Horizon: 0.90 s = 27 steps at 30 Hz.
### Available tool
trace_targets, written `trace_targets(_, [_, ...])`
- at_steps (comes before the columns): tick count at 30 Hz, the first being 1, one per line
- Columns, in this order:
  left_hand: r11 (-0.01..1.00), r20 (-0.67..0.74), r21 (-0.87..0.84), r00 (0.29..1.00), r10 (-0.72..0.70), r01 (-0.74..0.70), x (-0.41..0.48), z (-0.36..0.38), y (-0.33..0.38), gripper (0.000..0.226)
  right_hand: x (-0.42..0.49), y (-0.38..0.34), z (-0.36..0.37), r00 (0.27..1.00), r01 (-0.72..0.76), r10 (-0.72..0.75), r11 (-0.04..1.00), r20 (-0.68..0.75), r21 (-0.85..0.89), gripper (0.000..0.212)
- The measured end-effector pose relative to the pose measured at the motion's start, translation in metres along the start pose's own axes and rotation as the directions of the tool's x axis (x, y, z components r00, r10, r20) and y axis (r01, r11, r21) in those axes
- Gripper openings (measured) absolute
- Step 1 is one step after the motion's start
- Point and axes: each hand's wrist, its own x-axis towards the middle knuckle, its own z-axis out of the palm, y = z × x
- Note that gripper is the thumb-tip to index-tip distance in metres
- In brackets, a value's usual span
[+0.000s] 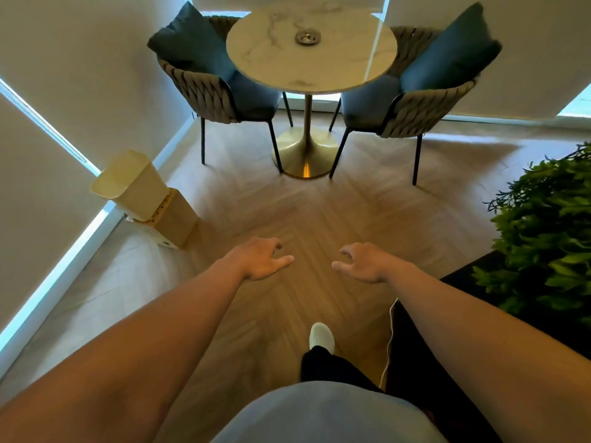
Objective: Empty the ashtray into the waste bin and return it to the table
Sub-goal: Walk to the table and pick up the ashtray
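Observation:
A small round metal ashtray (307, 37) sits near the middle of the round marble table (345, 68) at the far end of the room. A cream waste bin (134, 183) stands on the floor at the left wall, leaning on a beige box. My left hand (262, 259) and my right hand (361, 262) hang over the wooden floor well short of the table, fingers apart, nothing in either. The bin is to the left of my left hand, about an arm's length further off.
Two woven chairs with blue cushions, left chair (208, 78) and right chair (425, 87), flank the table. The table's gold pedestal (305, 151) stands between them. A green plant (550, 225) fills the right side. My white shoe (321, 337) steps on the herringbone floor.

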Motion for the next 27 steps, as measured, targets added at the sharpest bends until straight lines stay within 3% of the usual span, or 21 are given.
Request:
trace_targets(17, [0.995,-0.003,-0.072,0.998,-0.069,0.069,0.095,-0.060,0.025,0.068,0.085,0.037,-0.095,0.998,0.052,-0.054,0.997,0.039,0.049,0.072])
trace_targets(27, [0.997,0.014,-0.074,1.000,-0.004,0.005,0.165,-0.103,0.011,0.066,0.148,0.044,-0.130,0.999,-0.033,0.036,0.994,-0.026,0.104,0.074])
